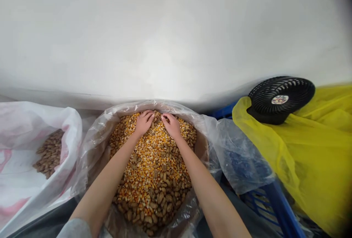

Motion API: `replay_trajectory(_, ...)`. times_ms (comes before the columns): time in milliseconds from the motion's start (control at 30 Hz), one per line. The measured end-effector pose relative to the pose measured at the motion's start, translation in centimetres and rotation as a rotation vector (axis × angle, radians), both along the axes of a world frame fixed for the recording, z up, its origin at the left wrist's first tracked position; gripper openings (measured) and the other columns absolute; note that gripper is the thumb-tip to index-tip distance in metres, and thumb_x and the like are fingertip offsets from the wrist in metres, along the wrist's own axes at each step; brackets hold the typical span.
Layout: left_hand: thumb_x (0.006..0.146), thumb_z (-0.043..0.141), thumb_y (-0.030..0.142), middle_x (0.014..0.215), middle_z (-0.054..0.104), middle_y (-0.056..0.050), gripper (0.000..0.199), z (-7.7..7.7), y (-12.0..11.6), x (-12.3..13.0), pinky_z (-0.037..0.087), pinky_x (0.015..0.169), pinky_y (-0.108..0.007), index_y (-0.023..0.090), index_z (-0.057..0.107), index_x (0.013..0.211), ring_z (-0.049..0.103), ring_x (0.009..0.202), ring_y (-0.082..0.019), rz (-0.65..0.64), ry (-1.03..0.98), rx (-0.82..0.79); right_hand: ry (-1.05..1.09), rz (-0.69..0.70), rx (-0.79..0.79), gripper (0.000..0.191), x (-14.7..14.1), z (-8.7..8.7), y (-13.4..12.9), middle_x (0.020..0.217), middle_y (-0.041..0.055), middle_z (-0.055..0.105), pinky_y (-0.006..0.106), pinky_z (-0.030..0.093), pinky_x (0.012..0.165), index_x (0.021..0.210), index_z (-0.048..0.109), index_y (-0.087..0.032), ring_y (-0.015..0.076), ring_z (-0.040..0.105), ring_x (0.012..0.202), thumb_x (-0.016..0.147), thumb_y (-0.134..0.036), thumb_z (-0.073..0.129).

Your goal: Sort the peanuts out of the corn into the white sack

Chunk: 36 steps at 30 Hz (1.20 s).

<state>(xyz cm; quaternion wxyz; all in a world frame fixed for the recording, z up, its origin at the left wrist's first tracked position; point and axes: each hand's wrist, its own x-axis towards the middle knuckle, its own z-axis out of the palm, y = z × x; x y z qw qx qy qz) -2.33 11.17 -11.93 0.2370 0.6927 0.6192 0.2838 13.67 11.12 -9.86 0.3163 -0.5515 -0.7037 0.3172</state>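
Observation:
A clear plastic bag [96,137] stands in front of me, its mouth spread wide. Inside lies a mix of yellow corn kernels [145,164] and unshelled peanuts [165,196], with most of the peanuts toward the near side. My left hand [144,123] rests on the mix near the bag's far edge, fingers apart and slightly bent. Close to its right, my right hand [171,125] touches the same heap, its fingers extended and loosely bent. A few peanuts lie between the two hands; the undersides of my fingers are hidden.
At left, a white sack [73,120] holds more peanuts [51,152]. To the right are a blue plastic crate [280,205], yellow mesh cloth [319,150] and a black fan with a slotted guard [280,91]. A pale wall [165,36] rises behind the bag.

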Motion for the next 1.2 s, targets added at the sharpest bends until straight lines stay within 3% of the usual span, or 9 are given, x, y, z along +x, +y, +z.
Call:
replay_trajectory(167,0.081,0.033,0.038,0.1,0.059,-0.003,0.035,0.6,-1.8,0.8,0.035,0.087,-0.031,0.02,0.06,0.092,0.05,0.095,-0.016,-0.005,-0.152,-0.015,0.09,-0.012,-0.043,0.033,-0.5,0.6,-1.0,0.1,0.0061,0.059,0.027,0.033,0.088,0.092,0.06,-0.018,0.014,0.05,0.094,0.079,-0.038,0.038)
replay_trajectory(267,0.08,0.035,0.038,0.094,0.06,-0.005,0.033,0.7,-4.3,1.3,0.036,0.086,-0.03,0.018,0.061,0.086,0.051,0.092,-0.015,0.082,-0.331,-0.029,0.148,-0.051,-0.059,0.031,-0.9,0.6,-3.1,0.093,0.0063,0.061,0.028,0.036,0.085,0.083,0.062,-0.018,0.0148,0.052,0.09,0.077,-0.039,0.042)
replay_trajectory(367,0.077,0.039,0.04,0.089,0.061,-0.006,0.033,0.9,-8.1,1.4,0.039,0.083,-0.029,0.016,0.061,0.082,0.053,0.087,-0.016,0.198,-0.517,-0.108,0.266,-0.153,-0.111,0.03,-1.2,0.5,-7.3,0.09,0.0062,0.063,0.03,0.039,0.083,0.082,0.063,-0.017,0.0165,0.054,0.087,0.075,-0.04,0.044)
replay_trajectory(500,0.074,0.043,0.043,0.079,0.063,-0.005,0.035,1.7,-13.2,0.7,0.041,0.076,-0.029,0.014,0.061,0.076,0.056,0.077,-0.016,0.24,-0.694,-0.259,0.417,-0.277,-0.307,0.035,-0.8,0.4,-14.4,0.077,0.0052,0.066,0.031,0.042,0.075,0.078,0.065,-0.017,0.0182,0.058,0.076,0.075,-0.043,0.042)
replay_trajectory(600,0.075,0.037,0.047,0.072,0.063,-0.005,0.042,2.5,-14.4,-0.8,0.043,0.071,-0.03,0.014,0.062,0.071,0.057,0.07,-0.016,0.215,-0.76,-0.312,0.455,-0.313,-0.377,0.036,0.5,0.6,-17.2,0.071,0.0056,0.066,0.032,0.044,0.072,0.075,0.066,-0.016,0.0186,0.059,0.069,0.074,-0.044,0.042)
replay_trajectory(700,0.076,0.036,0.048,0.083,0.064,-0.007,0.043,3.1,-12.8,-3.0,0.042,0.079,-0.031,0.014,0.062,0.078,0.056,0.08,-0.017,0.264,-0.684,-0.19,0.481,-0.443,-0.273,0.037,2.5,1.0,-16.0,0.087,0.008,0.066,0.033,0.043,0.079,0.085,0.064,-0.015,0.0193,0.058,0.082,0.073,-0.043,0.043)
replay_trajectory(833,0.078,0.033,0.046,0.103,0.058,-0.008,0.045,2.7,-8.5,-6.0,0.034,0.091,-0.033,0.014,0.057,0.097,0.05,0.099,-0.019,0.37,-0.499,-0.041,0.367,-0.658,-0.087,0.044,5.5,0.8,-9.9,0.106,0.0109,0.059,0.033,0.036,0.088,0.1,0.058,-0.013,0.0189,0.052,0.098,0.075,-0.042,0.037)
replay_trajectory(1000,0.078,0.032,0.046,0.113,0.053,-0.008,0.047,0.9,-4.1,-6.9,0.031,0.094,-0.032,0.016,0.051,0.109,0.046,0.105,-0.018,0.088,-0.151,-0.076,0.047,-0.555,-0.168,0.046,7.4,-0.9,-3.2,0.104,0.012,0.059,0.034,0.036,0.087,0.098,0.058,-0.014,0.0216,0.052,0.097,0.075,-0.045,0.033)
replay_trajectory(1200,0.081,0.027,0.045,0.117,0.05,-0.009,0.049,-0.3,-1.0,-3.2,0.028,0.094,-0.037,0.017,0.043,0.118,0.043,0.108,-0.021,-0.061,0.193,-0.053,-0.185,-0.429,-0.174,0.045,7.1,-1.6,-1.4,0.086,0.0084,0.064,0.033,0.04,0.075,0.088,0.06,-0.017,0.0208,0.056,0.079,0.076,-0.049,0.03)
